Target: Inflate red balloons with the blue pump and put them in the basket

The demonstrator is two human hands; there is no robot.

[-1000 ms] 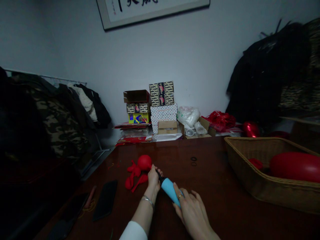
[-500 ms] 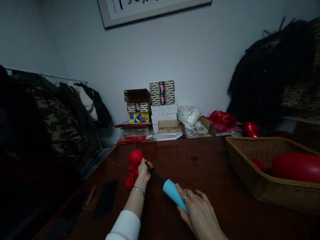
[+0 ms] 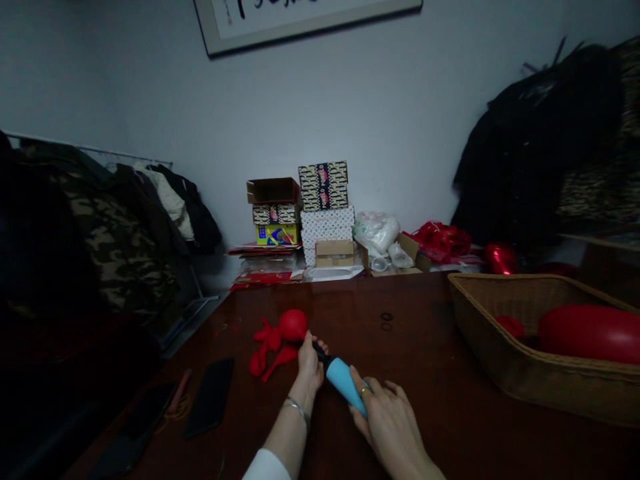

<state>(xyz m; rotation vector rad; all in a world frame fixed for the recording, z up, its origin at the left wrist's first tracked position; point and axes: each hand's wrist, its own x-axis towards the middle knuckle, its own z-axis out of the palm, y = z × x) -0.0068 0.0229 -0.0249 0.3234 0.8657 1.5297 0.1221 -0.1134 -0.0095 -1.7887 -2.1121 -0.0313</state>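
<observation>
A small, round, partly filled red balloon sits at the black nozzle end of a light blue balloon pump. My left hand is closed around the balloon's neck and the nozzle, which its fingers partly hide. Around the pump's blue barrel my right hand is wrapped, a ring on one finger. Little of the pump's black rod shows between the two hands. Several limp red balloons lie on the table just left of the filled one.
On the right of the brown table stands a wicker basket holding a large red balloon. Two dark rings lie mid-table. At the left are a dark flat slab and a pinkish stick. Stacked boxes stand behind.
Both hands have come closer together, my left moving right and nearer to me. The pump's rod has slid in. The balloon moved right with my left hand and looks a little larger.
</observation>
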